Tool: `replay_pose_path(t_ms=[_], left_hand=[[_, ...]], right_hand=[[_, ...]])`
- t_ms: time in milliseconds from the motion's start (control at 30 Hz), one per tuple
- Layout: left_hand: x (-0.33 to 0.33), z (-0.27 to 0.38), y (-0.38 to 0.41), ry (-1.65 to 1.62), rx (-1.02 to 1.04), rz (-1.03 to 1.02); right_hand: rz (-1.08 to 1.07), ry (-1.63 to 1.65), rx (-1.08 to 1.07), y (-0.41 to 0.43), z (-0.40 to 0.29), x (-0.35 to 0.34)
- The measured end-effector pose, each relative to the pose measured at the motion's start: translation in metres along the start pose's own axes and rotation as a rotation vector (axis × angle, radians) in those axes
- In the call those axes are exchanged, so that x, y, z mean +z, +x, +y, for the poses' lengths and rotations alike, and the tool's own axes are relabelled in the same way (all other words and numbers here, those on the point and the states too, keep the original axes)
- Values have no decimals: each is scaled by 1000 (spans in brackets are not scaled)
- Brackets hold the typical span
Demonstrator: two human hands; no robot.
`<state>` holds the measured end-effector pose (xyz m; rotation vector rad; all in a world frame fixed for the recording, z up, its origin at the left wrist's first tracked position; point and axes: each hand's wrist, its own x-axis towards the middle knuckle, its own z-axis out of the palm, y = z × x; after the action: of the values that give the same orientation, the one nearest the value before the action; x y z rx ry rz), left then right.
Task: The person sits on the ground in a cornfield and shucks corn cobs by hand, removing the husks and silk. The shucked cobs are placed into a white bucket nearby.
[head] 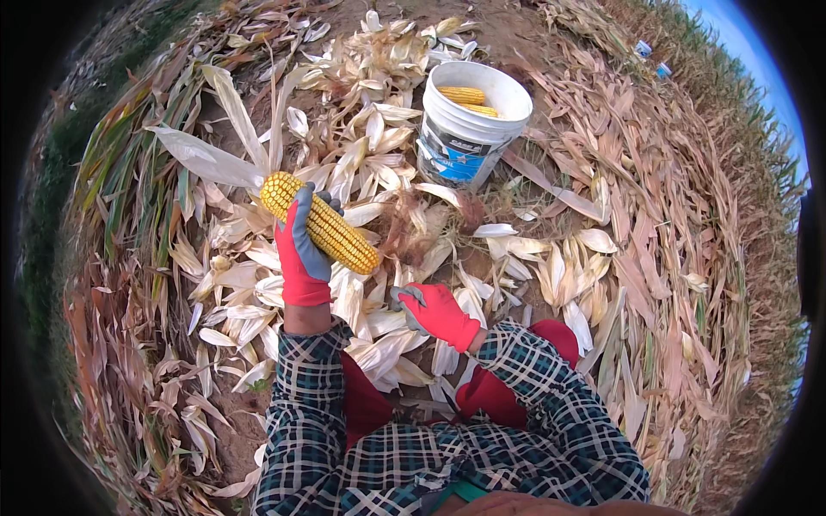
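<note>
My left hand (pixel 301 240), in a red and grey work glove, is wrapped around a yellow ear of corn (pixel 342 238). The ear lies tilted across the palm, its bare kernels showing. Pale husk leaves (pixel 210 155) fan out from its upper left end. My right hand (pixel 439 313), gloved the same way, is apart from the ear, below and right of its lower tip. Its fingers are curled in, and I see nothing between them. Beyond both hands a white plastic bucket (pixel 474 129) stands upright with at least two husked ears (pixel 461 95) inside.
Loose dry husks (pixel 381 342) cover the ground under my hands, with brown corn silk (pixel 413 226) among them. Flattened dry stalks (pixel 652 258) lie along the right, greener ones (pixel 135 168) on the left. Two small pale containers (pixel 643 49) sit far off, near standing corn (pixel 716 77).
</note>
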<state>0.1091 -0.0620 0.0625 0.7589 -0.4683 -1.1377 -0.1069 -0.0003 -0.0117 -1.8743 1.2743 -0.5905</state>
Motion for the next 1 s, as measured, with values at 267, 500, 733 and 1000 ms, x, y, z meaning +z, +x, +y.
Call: replay_pose_path(t_ms=[267,500,733,1000], left_hand=[[10,-22,-21,482,117,-147],[20,-43,-28,1117,602,-184],[19,-39,-31,996,448,-414],[24,-47,-42,14,-291,-639]], right_hand=[[558,-53,-431,32,-13,-59],[576,270,-391,23,-38,-69],[486,561,-122,22,-18,-76],[-36,925,-118,25,-30,-62]])
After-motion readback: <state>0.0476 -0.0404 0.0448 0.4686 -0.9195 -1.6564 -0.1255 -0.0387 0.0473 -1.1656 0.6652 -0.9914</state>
